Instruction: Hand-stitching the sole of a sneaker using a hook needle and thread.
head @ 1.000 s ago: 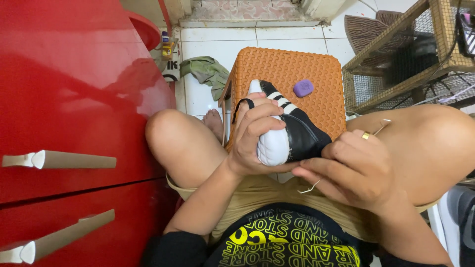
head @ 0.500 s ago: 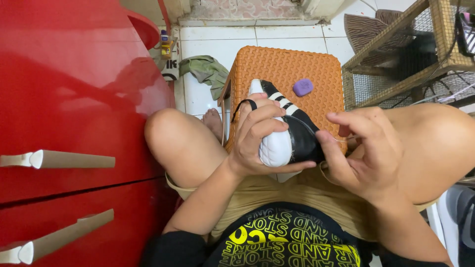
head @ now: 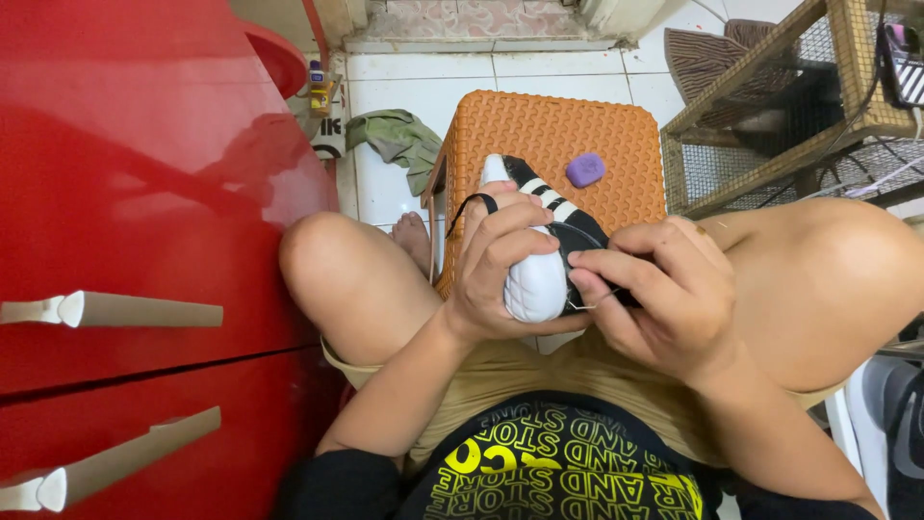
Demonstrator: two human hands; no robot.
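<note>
The left hand [head: 500,270] wraps closed around a white-and-black striped shoe [head: 539,241] above the orange woven plastic stool [head: 549,135]; at its 3 o'clock the right hand [head: 664,299] pinches a barely visible needle, its fingers hiding the shoe's side

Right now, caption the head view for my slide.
Left hand grips a black-and-white shoe; right hand works thread at its side.

One camera only, and it sat on the person's head, tipped steeply down over the lap. It looked close onto both hands, which filled the middle of the view. Further ahead it took in the orange stool [head: 553,135] and the tiled floor [head: 423,72]. A red cabinet [head: 125,193] ran up the left edge and a wire cage [head: 770,116] stood at the top right.
</note>
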